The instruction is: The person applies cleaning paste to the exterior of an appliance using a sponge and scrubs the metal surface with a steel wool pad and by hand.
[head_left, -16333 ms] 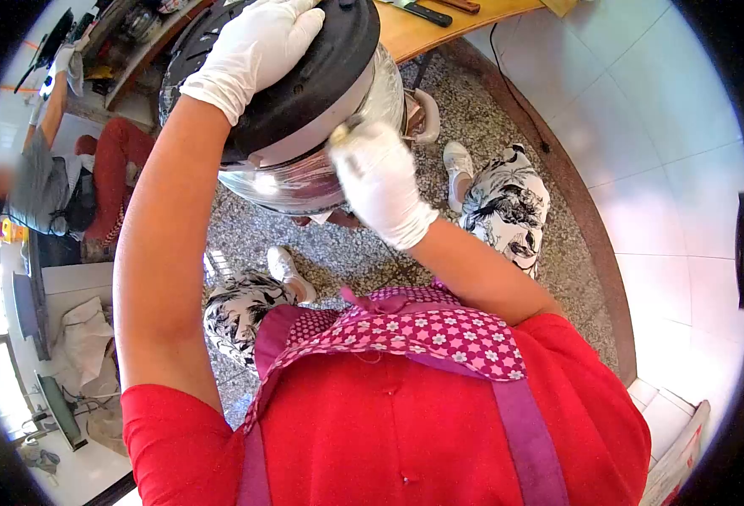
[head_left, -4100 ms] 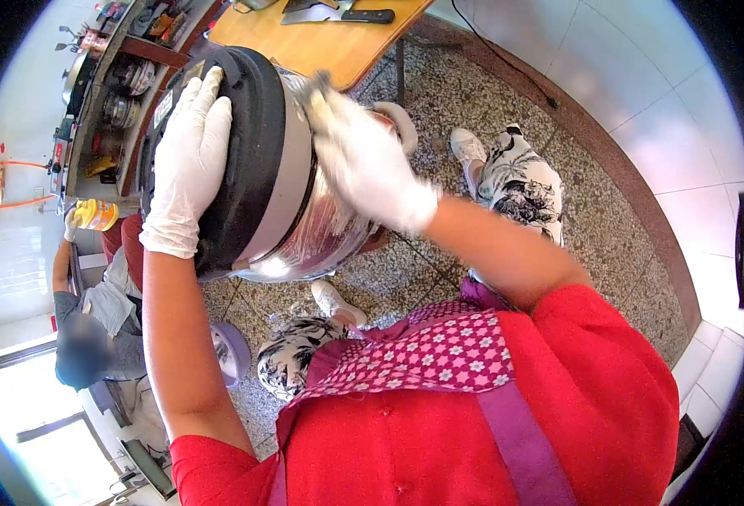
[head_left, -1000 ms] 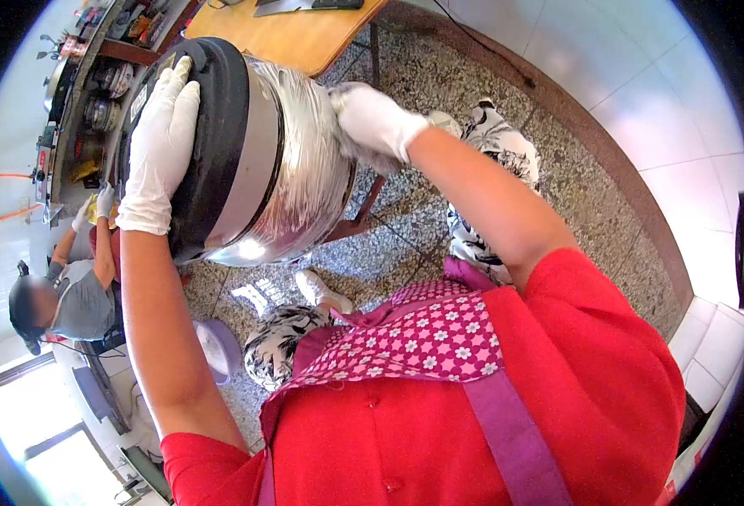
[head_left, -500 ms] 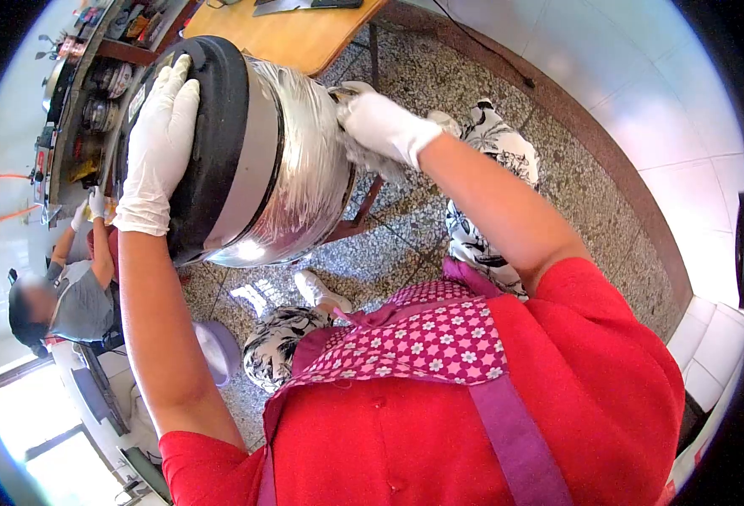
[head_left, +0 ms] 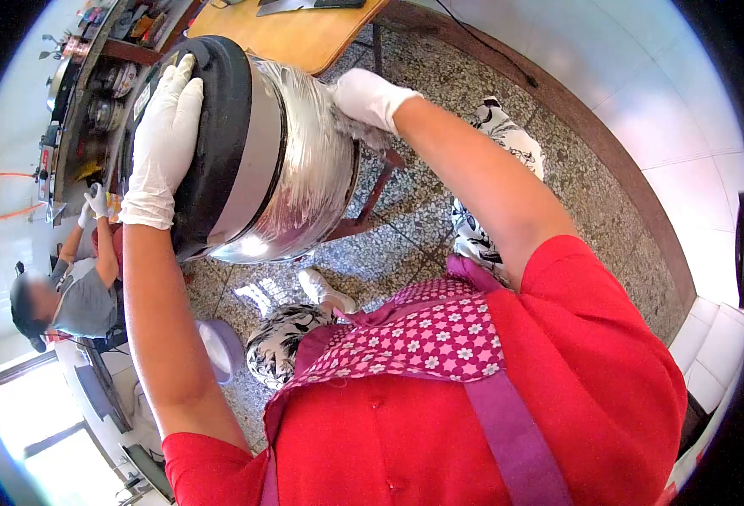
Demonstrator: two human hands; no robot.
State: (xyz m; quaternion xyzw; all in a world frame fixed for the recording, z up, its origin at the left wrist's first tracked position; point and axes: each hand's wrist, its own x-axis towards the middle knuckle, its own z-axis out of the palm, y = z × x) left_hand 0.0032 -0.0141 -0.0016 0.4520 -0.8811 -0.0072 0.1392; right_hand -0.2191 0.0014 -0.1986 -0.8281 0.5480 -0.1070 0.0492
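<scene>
A large round metal vessel [head_left: 311,156] lies tilted, its black base [head_left: 220,126] facing up and to the left, its shiny side streaked with whitish film. My gloved left hand [head_left: 165,135] rests flat on the black base with its fingers stretched out. On the vessel's right side, my gloved right hand [head_left: 368,97] is closed round a grey, fuzzy scrubbing pad [head_left: 365,132], which shows just below the hand against the metal. My right fingertips are hidden from view.
Behind the vessel stands a wooden table [head_left: 304,34] with a dark-handled blade [head_left: 309,4] at its far edge. A co-worker [head_left: 85,295] in grey sits at the left by shelves [head_left: 106,93]. A lilac basin [head_left: 220,350] stands on the speckled floor; a cable [head_left: 490,42] runs behind.
My right hand, lower down the vessel's side a few seconds ago, has shifted slightly up and left over the last half second with the grey pad. My left hand stays on the base.
</scene>
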